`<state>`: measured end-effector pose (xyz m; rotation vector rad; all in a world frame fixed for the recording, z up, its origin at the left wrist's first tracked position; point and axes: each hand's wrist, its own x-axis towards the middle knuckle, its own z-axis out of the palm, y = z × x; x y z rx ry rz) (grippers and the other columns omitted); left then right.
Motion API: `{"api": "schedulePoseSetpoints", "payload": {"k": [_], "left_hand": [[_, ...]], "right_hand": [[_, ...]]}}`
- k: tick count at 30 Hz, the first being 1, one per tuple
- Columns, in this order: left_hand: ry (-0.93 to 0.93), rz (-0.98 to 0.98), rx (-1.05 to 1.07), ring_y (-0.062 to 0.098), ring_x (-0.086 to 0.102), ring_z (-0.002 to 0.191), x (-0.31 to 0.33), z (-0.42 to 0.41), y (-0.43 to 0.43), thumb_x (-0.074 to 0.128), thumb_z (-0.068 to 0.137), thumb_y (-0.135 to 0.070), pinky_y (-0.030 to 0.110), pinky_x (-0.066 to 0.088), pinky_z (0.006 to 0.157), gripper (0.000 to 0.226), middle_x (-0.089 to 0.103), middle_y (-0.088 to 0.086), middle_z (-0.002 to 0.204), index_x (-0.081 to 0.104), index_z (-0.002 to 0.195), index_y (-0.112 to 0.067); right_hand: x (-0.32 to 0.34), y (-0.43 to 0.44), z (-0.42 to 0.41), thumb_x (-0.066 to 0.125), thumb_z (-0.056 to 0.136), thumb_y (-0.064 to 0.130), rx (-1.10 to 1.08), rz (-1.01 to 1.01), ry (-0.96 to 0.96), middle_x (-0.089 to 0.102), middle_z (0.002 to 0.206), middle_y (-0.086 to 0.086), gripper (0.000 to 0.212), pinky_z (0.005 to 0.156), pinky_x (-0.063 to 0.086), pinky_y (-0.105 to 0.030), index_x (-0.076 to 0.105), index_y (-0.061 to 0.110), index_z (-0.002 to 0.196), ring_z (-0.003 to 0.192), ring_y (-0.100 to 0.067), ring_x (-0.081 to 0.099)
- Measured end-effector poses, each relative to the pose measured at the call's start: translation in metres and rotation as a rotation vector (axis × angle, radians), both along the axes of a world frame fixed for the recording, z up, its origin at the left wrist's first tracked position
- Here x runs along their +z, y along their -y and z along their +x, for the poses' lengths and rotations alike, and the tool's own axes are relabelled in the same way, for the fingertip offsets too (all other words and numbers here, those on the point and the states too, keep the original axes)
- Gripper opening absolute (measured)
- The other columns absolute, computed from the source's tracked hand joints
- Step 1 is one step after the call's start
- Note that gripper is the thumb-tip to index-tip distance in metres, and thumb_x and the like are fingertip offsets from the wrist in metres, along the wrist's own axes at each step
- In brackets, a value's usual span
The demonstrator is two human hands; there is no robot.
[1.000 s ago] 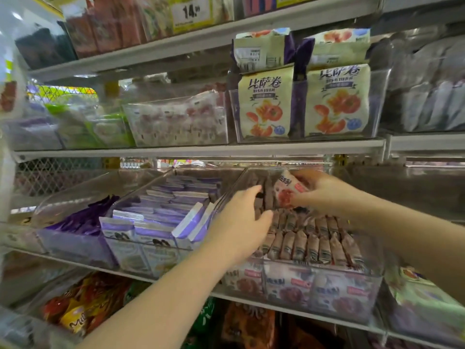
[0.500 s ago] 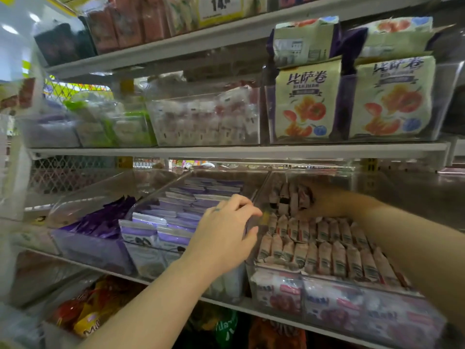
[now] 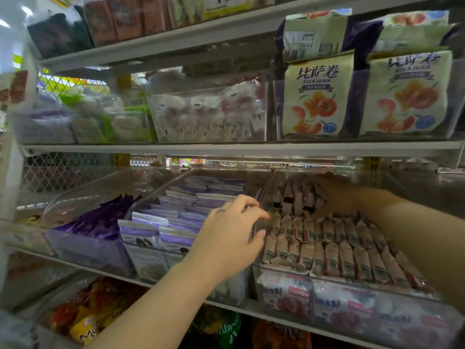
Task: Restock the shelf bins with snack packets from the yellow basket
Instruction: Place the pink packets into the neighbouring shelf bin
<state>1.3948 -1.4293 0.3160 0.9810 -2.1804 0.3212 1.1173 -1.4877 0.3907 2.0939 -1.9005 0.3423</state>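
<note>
Our left hand (image 3: 226, 239) curls fingers and thumb round the clear wall (image 3: 266, 187) between 2 bins. Our right hand (image 3: 331, 195) lies at the far end of the right bin (image 3: 339, 278), against upright snack packets (image 3: 297, 196); we cannot tell its grip.

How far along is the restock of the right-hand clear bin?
Done: the front rows of pink-and-white packets fill the right bin. In hand: the right hand is at the bin's back among upright packets, its grip hidden; the left hand grips the bin's side wall. Left: the left bin looks only part full; the yellow basket is out of view, so remaining stock is unknown.
</note>
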Motion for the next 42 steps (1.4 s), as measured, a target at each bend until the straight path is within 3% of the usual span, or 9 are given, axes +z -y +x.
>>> {"api": "schedulePoseSetpoints", "payload": {"k": [3,8,13,17,20,27,34,38,42], "left_hand": [[-0.008,-0.004,-0.006,0.006,0.039,0.123,-0.001,0.000,0.000,0.048,0.094,-0.039,0.031,0.030,0.100,0.032,0.036,-0.017,0.134,0.052,0.126,-0.037],[0.008,-0.001,-0.007,0.007,0.039,0.124,-0.002,0.001,-0.001,0.047,0.095,-0.040,0.032,0.030,0.102,0.033,0.036,-0.016,0.135,0.051,0.128,-0.037],[0.003,-0.009,-0.018,0.006,0.040,0.122,-0.002,0.002,-0.002,0.048,0.094,-0.039,0.030,0.028,0.102,0.033,0.035,-0.016,0.136,0.051,0.127,-0.037],[-0.005,-0.014,-0.011,0.007,0.040,0.122,-0.003,0.001,-0.002,0.048,0.094,-0.039,0.031,0.029,0.103,0.033,0.035,-0.016,0.137,0.051,0.127,-0.037],[-0.010,-0.019,-0.010,0.008,0.040,0.122,-0.004,0.000,-0.001,0.049,0.094,-0.039,0.032,0.030,0.103,0.033,0.035,-0.015,0.136,0.051,0.126,-0.037],[-0.009,-0.025,0.006,0.008,0.042,0.120,-0.003,-0.002,0.000,0.047,0.095,-0.038,0.032,0.030,0.103,0.032,0.036,-0.014,0.134,0.052,0.126,-0.036],[-0.076,-0.078,0.013,0.006,0.044,0.119,-0.004,0.006,-0.013,0.049,0.094,-0.032,0.031,0.027,0.106,0.030,0.042,-0.015,0.130,0.056,0.123,-0.033],[-0.223,-0.155,0.018,0.010,0.053,0.103,-0.016,0.025,-0.034,0.056,0.091,-0.019,0.033,0.035,0.100,0.026,0.052,-0.011,0.117,0.063,0.114,-0.027],[-0.347,-0.254,0.074,0.012,0.056,0.085,-0.050,0.061,-0.059,0.057,0.088,-0.012,0.030,0.037,0.091,0.021,0.057,-0.010,0.104,0.064,0.104,-0.025]], "right_hand": [[0.008,-0.001,0.000,0.083,0.070,0.031,0.010,0.069,-0.032,0.043,0.143,-0.004,0.087,0.105,0.039,-0.040,0.036,0.023,0.142,0.125,-0.025,0.044],[-0.013,0.011,-0.004,0.067,0.086,0.030,0.023,-0.245,-0.122,0.049,0.140,-0.004,0.060,0.103,0.042,-0.038,0.041,0.028,0.140,0.123,-0.025,0.049],[-0.022,0.021,-0.007,0.062,0.085,0.044,-0.078,0.037,-0.074,0.004,0.160,-0.005,0.091,0.119,0.018,-0.044,0.001,0.030,0.152,0.147,-0.031,0.010],[-0.008,0.011,-0.001,0.064,0.080,0.045,0.002,-0.094,-0.134,0.039,0.141,-0.007,0.073,0.097,0.045,-0.041,0.030,0.030,0.143,0.116,-0.026,0.046],[-0.007,0.010,0.002,0.062,0.087,0.034,0.017,-0.199,-0.218,0.049,0.127,-0.003,0.051,0.078,0.044,-0.030,0.044,0.033,0.134,0.095,-0.019,0.049],[-0.018,0.018,-0.004,0.058,0.092,0.038,0.000,-0.123,-0.130,0.027,0.155,-0.002,0.063,0.112,0.029,-0.035,0.029,0.029,0.147,0.139,-0.025,0.031],[-0.010,-0.027,0.003,0.067,0.083,0.044,-0.034,-0.073,0.053,0.017,0.158,-0.007,0.087,0.111,0.034,-0.042,0.015,0.028,0.151,0.140,-0.030,0.030],[-0.014,-0.070,0.036,0.064,0.086,0.037,0.032,-0.254,0.073,0.039,0.148,-0.004,0.067,0.102,0.043,-0.043,0.034,0.027,0.145,0.129,-0.028,0.043],[-0.044,-0.116,0.101,0.063,0.088,0.020,0.426,-0.588,0.114,0.067,0.104,0.000,0.024,0.082,0.052,-0.040,0.067,0.018,0.111,0.096,-0.021,0.062]]}}
